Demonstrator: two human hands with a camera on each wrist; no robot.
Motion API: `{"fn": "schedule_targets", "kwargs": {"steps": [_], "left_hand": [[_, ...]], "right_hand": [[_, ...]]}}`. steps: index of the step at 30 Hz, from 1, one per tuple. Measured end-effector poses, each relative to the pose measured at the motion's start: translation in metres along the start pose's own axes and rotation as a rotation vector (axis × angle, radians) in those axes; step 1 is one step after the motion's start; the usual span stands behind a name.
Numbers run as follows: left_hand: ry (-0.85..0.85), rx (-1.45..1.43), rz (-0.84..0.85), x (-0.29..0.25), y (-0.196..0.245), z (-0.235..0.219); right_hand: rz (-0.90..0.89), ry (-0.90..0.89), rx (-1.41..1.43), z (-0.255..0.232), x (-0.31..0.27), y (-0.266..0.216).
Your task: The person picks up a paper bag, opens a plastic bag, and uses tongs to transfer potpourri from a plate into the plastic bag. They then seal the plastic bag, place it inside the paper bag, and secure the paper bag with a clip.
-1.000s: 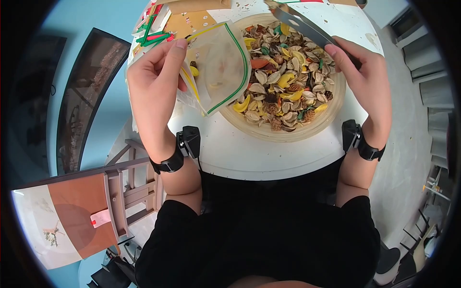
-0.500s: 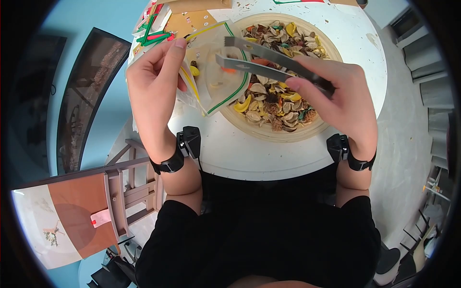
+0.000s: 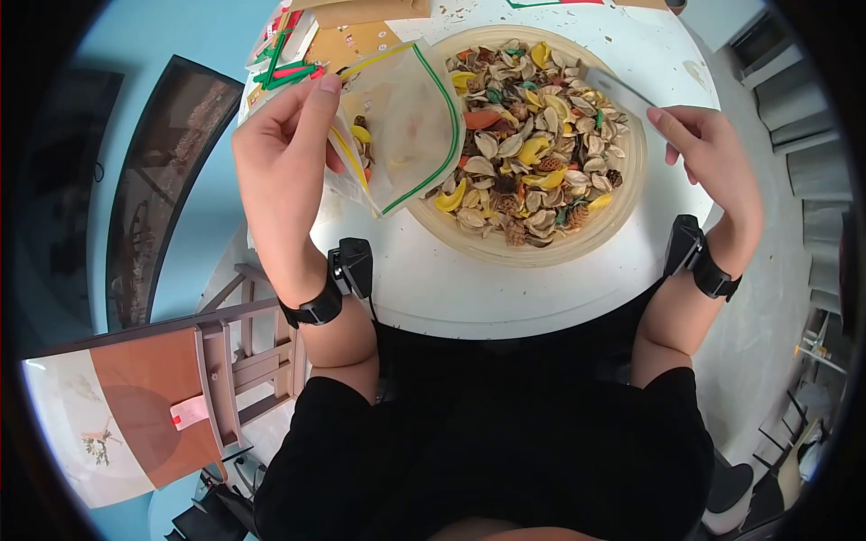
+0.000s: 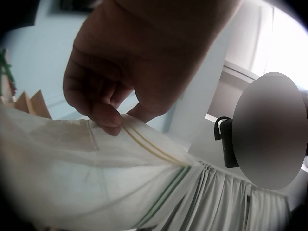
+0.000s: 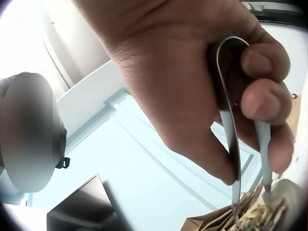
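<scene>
A pale blue wall (image 3: 207, 36) stands at the left, grey curtains (image 3: 816, 198) at the right, and a white round-edged table (image 3: 433, 302) fills the middle. On it a round tray (image 3: 532, 260) of dried petals and cones (image 3: 519, 171) lies between the two hands, nearer the right side of the tabletop. A clear bag (image 3: 410, 131) with green and yellow strips overlaps the tray's left rim, its mouth spread toward the petals. The left hand (image 3: 284, 167) pinches the bag's upper left edge between thumb and bent fingers. The right hand (image 3: 713, 153), beyond the tray's upper right rim, has thumb and fingers curled round metal tongs (image 3: 618, 87), whose tips are a little apart above the petals.

Bare white tabletop runs in a curve between the tray and the near edge, and a narrower strip lies along its right side. At the upper left, a paper bag (image 3: 361, 9) and red and green items (image 3: 287, 74) crowd close behind the bag held up.

The small yellow piece (image 3: 361, 133) inside the clear bag shows, but the cloudy plastic blurs the rest. The paper bag is cut off by the top border. Whether the tongs grip anything cannot be told.
</scene>
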State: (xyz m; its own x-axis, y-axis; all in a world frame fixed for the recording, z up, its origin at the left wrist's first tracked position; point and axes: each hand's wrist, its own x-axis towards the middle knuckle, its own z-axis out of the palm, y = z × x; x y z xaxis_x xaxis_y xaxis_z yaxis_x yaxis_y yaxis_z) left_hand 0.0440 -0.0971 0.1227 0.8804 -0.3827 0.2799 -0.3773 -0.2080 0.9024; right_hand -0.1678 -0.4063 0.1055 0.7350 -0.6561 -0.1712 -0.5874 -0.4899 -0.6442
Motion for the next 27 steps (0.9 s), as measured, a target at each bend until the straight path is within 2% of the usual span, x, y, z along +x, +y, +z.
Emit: {"fn": "schedule_targets", "kwargs": {"steps": [3,9,12,24,27], "left_hand": [[-0.002,0.008,0.004,0.000,0.000,0.001],[-0.010,0.014,0.002,0.001,0.002,0.002],[-0.011,0.013,0.001,0.001,0.001,0.002],[-0.007,0.023,-0.008,0.000,0.001,0.003],[-0.009,0.029,-0.006,0.000,0.002,0.004]], "right_hand": [[-0.020,-0.060,-0.019,0.006,0.002,-0.003],[-0.236,-0.003,-0.085,0.017,0.006,-0.002],[-0.241,-0.007,-0.121,0.014,0.003,-0.007],[-0.353,0.057,0.156,0.013,-0.007,-0.015],[-0.489,0.097,0.329,0.028,-0.014,-0.017]]}}
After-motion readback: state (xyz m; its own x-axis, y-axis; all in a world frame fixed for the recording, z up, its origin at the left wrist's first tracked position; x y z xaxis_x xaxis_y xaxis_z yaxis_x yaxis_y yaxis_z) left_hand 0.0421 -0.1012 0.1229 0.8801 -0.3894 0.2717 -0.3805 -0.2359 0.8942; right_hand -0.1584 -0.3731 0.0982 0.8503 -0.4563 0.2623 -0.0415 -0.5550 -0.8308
